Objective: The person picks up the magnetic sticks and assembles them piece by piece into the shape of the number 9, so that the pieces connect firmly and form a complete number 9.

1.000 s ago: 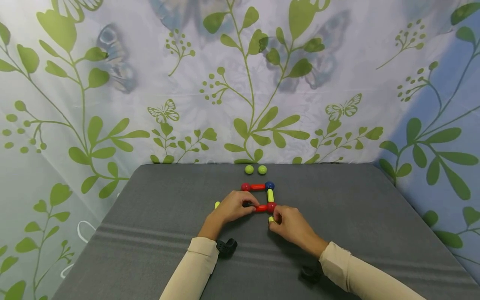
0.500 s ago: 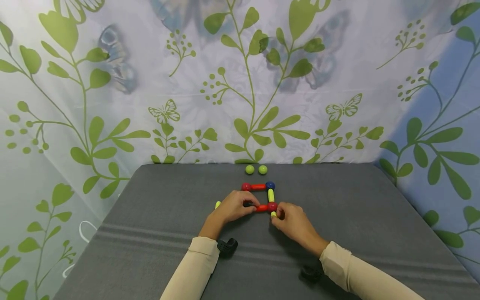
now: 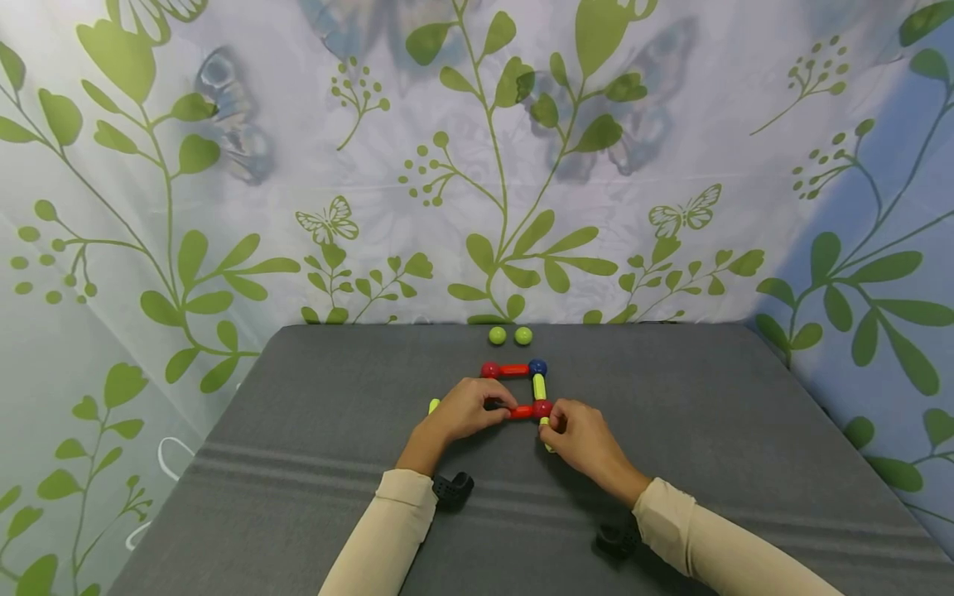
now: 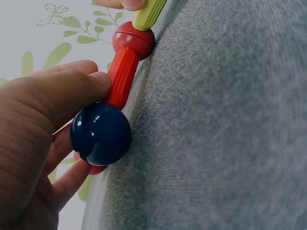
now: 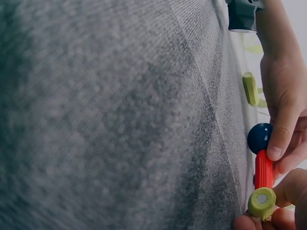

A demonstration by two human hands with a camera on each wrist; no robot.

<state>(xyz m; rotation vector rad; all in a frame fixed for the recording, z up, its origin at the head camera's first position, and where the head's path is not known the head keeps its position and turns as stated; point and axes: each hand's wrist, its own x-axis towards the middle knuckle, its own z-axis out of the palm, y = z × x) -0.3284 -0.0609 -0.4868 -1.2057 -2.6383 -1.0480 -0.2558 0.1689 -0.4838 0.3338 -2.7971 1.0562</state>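
On the grey table, magnetic balls and rods form an open-sided frame. My left hand (image 3: 469, 408) pinches its near red magnetic rod (image 4: 122, 79) between thumb and fingers. A blue ball (image 4: 100, 134) sits at one end of that rod, hidden behind the hand in the head view; a red ball (image 3: 542, 408) is at the other. My right hand (image 3: 585, 434) pinches a yellow-green magnetic rod (image 4: 149, 13), whose end meets the red ball. Another yellow-green rod (image 3: 539, 386) joins this ball to the far blue ball (image 3: 537, 367). A far red rod (image 3: 514, 370) leads to another red ball (image 3: 489, 370).
Two green balls (image 3: 497, 335) lie near the table's back edge. A loose yellow-green rod (image 5: 250, 89) lies beside my left hand, partly hidden in the head view. Black wrist cameras (image 3: 452, 491) hang under both forearms. A patterned curtain (image 3: 387, 165) stands behind the grey table (image 3: 335, 513).
My right hand has moved slightly forward, bringing its yellow-green rod from just short of the red ball to meet it. More of this rod now shows below the fingers. The left hand stays put.
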